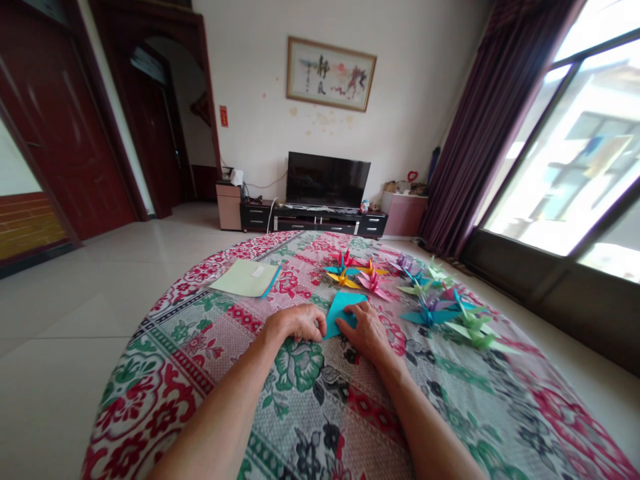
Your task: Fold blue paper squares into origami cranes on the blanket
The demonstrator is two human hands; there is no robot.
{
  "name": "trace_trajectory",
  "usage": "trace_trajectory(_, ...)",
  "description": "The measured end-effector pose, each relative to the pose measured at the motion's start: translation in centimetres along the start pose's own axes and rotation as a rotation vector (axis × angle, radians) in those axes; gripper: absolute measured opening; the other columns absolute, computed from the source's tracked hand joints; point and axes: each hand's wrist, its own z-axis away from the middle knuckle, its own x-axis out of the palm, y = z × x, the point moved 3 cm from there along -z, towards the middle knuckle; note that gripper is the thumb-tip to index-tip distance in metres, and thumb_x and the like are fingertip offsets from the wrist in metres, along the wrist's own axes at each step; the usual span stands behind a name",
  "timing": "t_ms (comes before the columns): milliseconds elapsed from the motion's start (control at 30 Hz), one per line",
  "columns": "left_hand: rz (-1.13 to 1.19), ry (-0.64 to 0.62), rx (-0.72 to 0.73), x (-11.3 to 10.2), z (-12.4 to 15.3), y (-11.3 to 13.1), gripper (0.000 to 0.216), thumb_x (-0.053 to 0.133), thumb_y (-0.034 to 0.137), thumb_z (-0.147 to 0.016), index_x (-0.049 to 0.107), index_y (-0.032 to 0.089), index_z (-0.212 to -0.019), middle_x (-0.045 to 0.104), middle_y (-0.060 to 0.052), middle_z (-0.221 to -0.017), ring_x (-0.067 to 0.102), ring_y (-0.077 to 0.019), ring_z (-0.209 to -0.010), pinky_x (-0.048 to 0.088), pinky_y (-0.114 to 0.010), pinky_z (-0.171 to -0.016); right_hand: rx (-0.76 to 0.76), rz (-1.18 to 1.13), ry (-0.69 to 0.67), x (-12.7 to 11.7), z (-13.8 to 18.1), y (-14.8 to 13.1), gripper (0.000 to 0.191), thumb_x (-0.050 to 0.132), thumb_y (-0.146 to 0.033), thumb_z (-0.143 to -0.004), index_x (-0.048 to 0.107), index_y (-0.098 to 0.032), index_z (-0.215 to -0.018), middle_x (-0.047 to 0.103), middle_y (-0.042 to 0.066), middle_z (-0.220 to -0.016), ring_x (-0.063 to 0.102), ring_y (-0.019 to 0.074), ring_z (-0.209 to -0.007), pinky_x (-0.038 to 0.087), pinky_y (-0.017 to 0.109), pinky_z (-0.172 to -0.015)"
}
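Note:
A teal sheet of paper (pixel 343 308), partly folded, lies on the flowered tablecloth (pixel 310 407) in front of me. My left hand (pixel 296 323) rests at the paper's left edge with its fingers curled and pinched on that edge. My right hand (pixel 367 329) lies on the paper's lower right part, fingers pressed down on it. Both forearms reach in from the bottom of the view.
Several folded paper cranes (pixel 435 303) in red, yellow, pink, purple, green and blue sit beyond and right of my hands. A pale green stack of paper (pixel 245 277) lies at the far left of the round table. Tiled floor, a TV stand (pixel 320 217) and a window surround it.

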Motion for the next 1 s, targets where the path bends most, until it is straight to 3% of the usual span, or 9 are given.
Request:
trace_trajectory(500, 0.053, -0.028, -0.040, 0.0, 0.2, -0.5, 0.039, 0.056, 0.023, -0.054, 0.064, 0.020, -0.092, 0.048, 0.005, -0.055, 0.042, -0.0084, -0.043, 0.035, -0.018, -0.039, 0.008, -0.003, -0.012, 0.0, 0.0, 0.1, 0.030, 0.057, -0.041, -0.076, 0.062, -0.020, -0.097, 0.054, 0.006, -0.095, 0.053, 0.0182, -0.090, 0.039, 0.027, -0.082)
trace_trajectory(700, 0.158, 0.191, 0.051, -0.1, 0.0, 0.9, 0.031, 0.053, 0.031, -0.062, 0.066, 0.016, -0.085, 0.053, 0.003, -0.057, 0.047, -0.0088, -0.047, 0.038, -0.017, -0.042, -0.006, -0.005, -0.002, 0.1, -0.1, 0.1, 0.030, 0.057, -0.042, -0.076, 0.062, -0.020, -0.096, 0.054, 0.006, -0.093, 0.053, 0.0185, -0.090, 0.039, 0.028, -0.082)
trace_trajectory(900, 0.018, 0.262, 0.022, 0.8, -1.0, 1.1, 0.026, 0.059, 0.031, -0.060, 0.070, 0.017, -0.079, 0.056, 0.003, -0.056, 0.049, -0.0083, -0.049, 0.034, -0.016, -0.043, -0.004, -0.005, -0.017, 0.1, -0.1, 0.2, 0.028, 0.057, -0.040, -0.076, 0.062, -0.020, -0.096, 0.055, 0.007, -0.095, 0.053, 0.0182, -0.090, 0.039, 0.027, -0.081)
trace_trajectory(1000, 0.020, 0.221, 0.000, 0.8, -1.2, 0.8, 0.028, 0.059, 0.032, -0.060, 0.070, 0.017, -0.081, 0.056, 0.003, -0.056, 0.047, -0.0080, -0.047, 0.035, -0.016, -0.043, -0.014, -0.006, -0.021, 0.1, -0.1, 0.1, 0.027, 0.056, -0.039, -0.077, 0.063, -0.020, -0.095, 0.055, 0.007, -0.095, 0.053, 0.0179, -0.089, 0.039, 0.027, -0.081)
